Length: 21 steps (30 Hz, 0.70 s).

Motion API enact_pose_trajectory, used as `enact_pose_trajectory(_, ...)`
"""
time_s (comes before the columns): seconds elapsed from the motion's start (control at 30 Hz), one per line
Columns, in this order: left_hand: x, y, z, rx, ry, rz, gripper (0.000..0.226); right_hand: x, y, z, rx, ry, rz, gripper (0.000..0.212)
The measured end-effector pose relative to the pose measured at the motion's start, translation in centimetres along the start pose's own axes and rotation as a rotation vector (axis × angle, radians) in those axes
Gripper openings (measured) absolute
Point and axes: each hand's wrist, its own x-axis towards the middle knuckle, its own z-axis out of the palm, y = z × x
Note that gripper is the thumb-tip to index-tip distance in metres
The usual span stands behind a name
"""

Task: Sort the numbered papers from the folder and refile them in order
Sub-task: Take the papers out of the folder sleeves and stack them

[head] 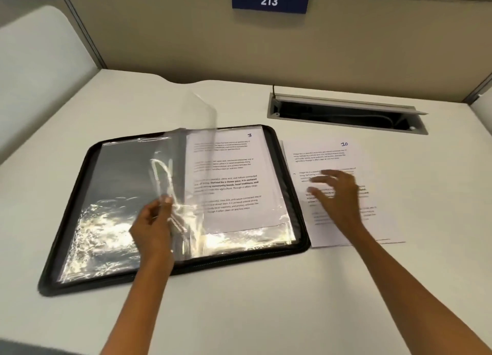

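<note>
1. The black folder (288,194) lies open flat on the desk (266,301), its long axis running left to right, spine pointing away from the person.
2. Its right side holds a sheet marked 3 (229,173) in a clear sleeve, its text upright to the viewer.
3. The left hand (153,226) pinches a lifted, empty clear sleeve (186,146).
4. Just right of the folder lies a loose stack topped by sheet 10 (327,154).
5. The right hand (338,194), fingers spread and blurred, hovers over or touches that stack; I cannot tell which.
</note>
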Motion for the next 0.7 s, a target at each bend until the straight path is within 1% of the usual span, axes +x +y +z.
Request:
enact_pose_trajectory(0.03,0.7,0.2,-1.3,-0.003,0.046,0.013,0.007,-0.3,-1.7,1.1,0.069,-0.067,-0.053,0.028)
enact_pose_trajectory(0.1,2.2,0.2,-4.3,0.017,0.129,0.035,0.013,-1.5,-4.7,3.2,0.143,-0.171,-0.163,0.043)
enact_pose_trajectory(0.17,3.5,0.1,-7.0,0.016,0.173,0.034,0.021,-2.6,-6.4,5.2,0.116,-0.271,-0.26,0.057)
enact_pose_trajectory(0.23,4.5,-0.1,-9.3,0.034,0.187,0.018,0.019,-3.4,-6.9,6.4,0.045,-0.423,-0.252,0.075)
enact_pose_trajectory(0.27,4.8,-0.1,-10.2,0.05,0.186,0.005,0.014,-3.7,-7.0,6.7,0.022,-0.475,-0.24,0.083)
enact_pose_trajectory(0.3,5.0,-0.1,-10.9,0.059,0.181,-0.009,0.009,-3.9,-6.9,7.0,0.016,-0.503,-0.221,0.085)
enact_pose_trajectory(0.37,5.0,-0.2,-11.6,0.08,0.163,-0.036,0.008,-4.1,-7.0,7.2,0.059,-0.505,-0.165,0.076)
enact_pose_trajectory(0.4,4.9,-0.3,-11.9,0.096,0.163,-0.05,0.011,-4.2,-7.2,7.3,0.089,-0.484,-0.146,0.066)
enact_pose_trajectory(0.47,4.7,-0.6,-12.5,0.116,0.191,-0.084,0.019,-4.4,-7.6,7.6,0.149,-0.424,-0.138,0.037)
enact_pose_trajectory(0.53,4.2,-0.7,-12.8,0.146,0.275,-0.037,0.024,-4.6,-8.2,7.5,0.217,-0.398,-0.126,0.015)
enact_pose_trajectory(0.57,3.6,-0.4,-12.6,0.222,0.347,0.039,0.027,-4.7,-8.6,7.5,0.234,-0.386,-0.128,0.008)
enact_pose_trajectory(0.6,2.7,0.0,-12.1,0.322,0.405,0.159,0.028,-4.7,-9.0,7.3,0.233,-0.37,-0.139,0.003)
enact_pose_trajectory(0.63,1.6,0.4,-11.3,0.411,0.427,0.314,0.027,-4.5,-9.3,7.2,0.216,-0.359,-0.152,0.002)
enact_pose_trajectory(0.67,0.5,0.6,-10.4,0.465,0.39,0.46,0.025,-4.3,-9.8,6.9,0.186,-0.354,-0.168,0.003)
enact_pose_trajectory(0.7,-0.6,0.6,-9.3,0.499,0.299,0.566,0.022,-4.0,-10.2,6.6,0.148,-0.358,-0.189,0.005)
